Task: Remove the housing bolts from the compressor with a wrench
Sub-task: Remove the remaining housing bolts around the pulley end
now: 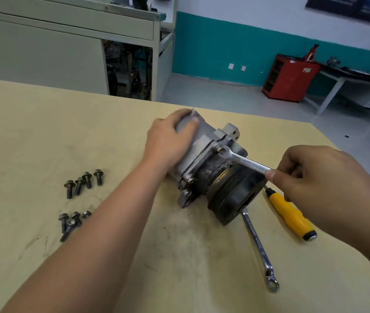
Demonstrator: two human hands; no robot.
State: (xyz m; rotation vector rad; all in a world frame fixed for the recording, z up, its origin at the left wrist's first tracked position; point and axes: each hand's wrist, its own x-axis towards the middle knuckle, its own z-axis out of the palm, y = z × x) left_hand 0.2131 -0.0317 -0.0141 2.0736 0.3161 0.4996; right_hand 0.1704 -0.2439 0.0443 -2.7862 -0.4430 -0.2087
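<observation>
A grey metal compressor [204,164] with a black pulley [236,195] lies on its side on the pale wooden table [44,136]. My left hand [170,141] lies over its rear housing, fingers curved round the body. My right hand [310,179] pinches the handle of a silver wrench [245,162], whose open end sits on a housing bolt [219,149] at the top of the flange. A second bolt [189,180] stands in the flange lower down. Several removed bolts [82,182] lie in two clusters at the left, the nearer cluster [71,222] below.
A second combination wrench [258,247] lies on the table in front of the pulley. A yellow-handled screwdriver [290,213] lies to its right, partly under my right hand. Beyond the table stand a grey cabinet [66,46] and a red cart [290,77].
</observation>
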